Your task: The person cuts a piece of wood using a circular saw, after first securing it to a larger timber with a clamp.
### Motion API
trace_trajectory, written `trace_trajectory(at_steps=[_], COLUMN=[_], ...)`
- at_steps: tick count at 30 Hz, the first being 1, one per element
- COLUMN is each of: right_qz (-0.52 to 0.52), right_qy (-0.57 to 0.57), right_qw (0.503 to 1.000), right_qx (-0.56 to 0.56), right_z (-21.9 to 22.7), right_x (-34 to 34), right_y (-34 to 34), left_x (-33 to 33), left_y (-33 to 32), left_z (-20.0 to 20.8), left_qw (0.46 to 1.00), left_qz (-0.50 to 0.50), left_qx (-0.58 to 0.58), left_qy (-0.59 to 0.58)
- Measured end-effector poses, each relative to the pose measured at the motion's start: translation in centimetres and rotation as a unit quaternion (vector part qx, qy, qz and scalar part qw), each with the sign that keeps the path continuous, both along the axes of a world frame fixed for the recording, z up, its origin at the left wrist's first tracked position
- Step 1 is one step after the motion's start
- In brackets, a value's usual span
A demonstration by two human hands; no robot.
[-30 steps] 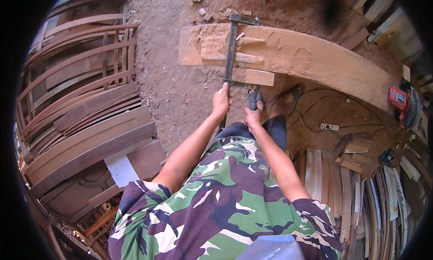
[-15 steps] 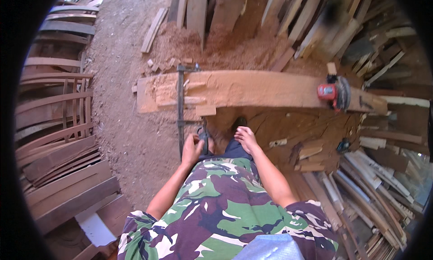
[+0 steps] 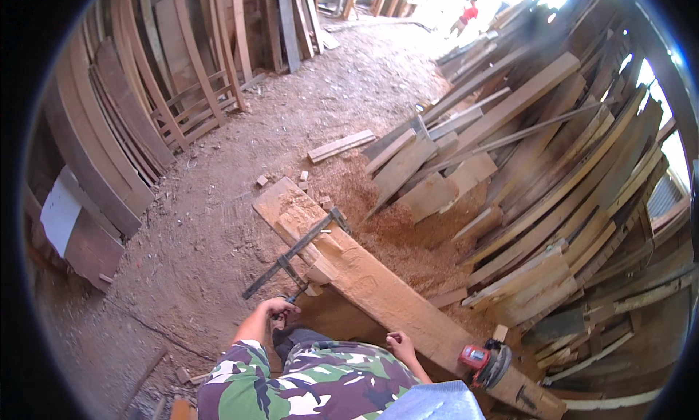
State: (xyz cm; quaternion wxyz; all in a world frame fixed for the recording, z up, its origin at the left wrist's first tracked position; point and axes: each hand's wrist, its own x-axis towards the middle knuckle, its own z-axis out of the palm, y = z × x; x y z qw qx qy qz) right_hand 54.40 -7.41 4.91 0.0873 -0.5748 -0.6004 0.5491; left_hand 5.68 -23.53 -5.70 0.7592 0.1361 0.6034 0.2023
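My left hand [image 3: 281, 308] is closed around the dark handle of a long bar clamp [image 3: 302, 243]. The clamp lies across the left end of a thick timber plank [image 3: 397, 296], with small wood pieces under and beside it. A wood block [image 3: 321, 271] sits at the plank's near edge, by the clamp's screw. My right hand [image 3: 401, 345] hovers beside the near edge of the plank, fingers curled in and nothing visible in them. Towards the right end of the plank rests a red and black power tool [image 3: 482, 364].
Boards [image 3: 561, 194] lean in a dense stack on the far right, sawdust [image 3: 408, 234] at their foot. Curved wooden frames [image 3: 193, 92] and panels line the left. Two short battens [image 3: 341, 146] lie on the dirt floor [image 3: 211, 223]. A person in red [image 3: 464, 16] is far off.
The view has swung up and left, so the plank now runs diagonally and the far yard shows. My left hand has closed on the clamp handle; my right hand's fingers have curled in.
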Motion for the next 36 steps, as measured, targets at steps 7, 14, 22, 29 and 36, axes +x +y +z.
trace_trajectory(at_steps=[7, 14, 22, 29, 36], right_qz=[0.302, 0.457, 0.481, 0.401, 0.556], right_qy=[0.06, 0.048, -0.072, -0.028, -0.216], right_qw=[0.928, 0.764, 0.765, 0.9, 0.699], right_qx=[0.208, 0.454, 0.422, 0.172, 0.395], right_z=[13.6, 17.0, 13.2, 15.1, 5.8], right_x=[-13.3, -24.8, -33.7, -34.2, -44.6], right_y=[6.3, 5.9, 6.2, 8.7, 15.6], left_x=[2.6, 8.9, 2.7, 2.3, 1.9], left_y=[-1.9, 0.0, 0.0, -1.0, -1.0], left_z=[0.5, 4.3, -2.1, -1.0, -2.7], left_qw=[0.917, 0.746, 0.871, 0.995, 0.998], left_qz=[-0.006, -0.026, -0.062, 0.085, 0.052], left_qx=[0.012, 0.005, 0.128, 0.039, 0.014], left_qy=[0.398, 0.666, 0.47, 0.029, 0.027])
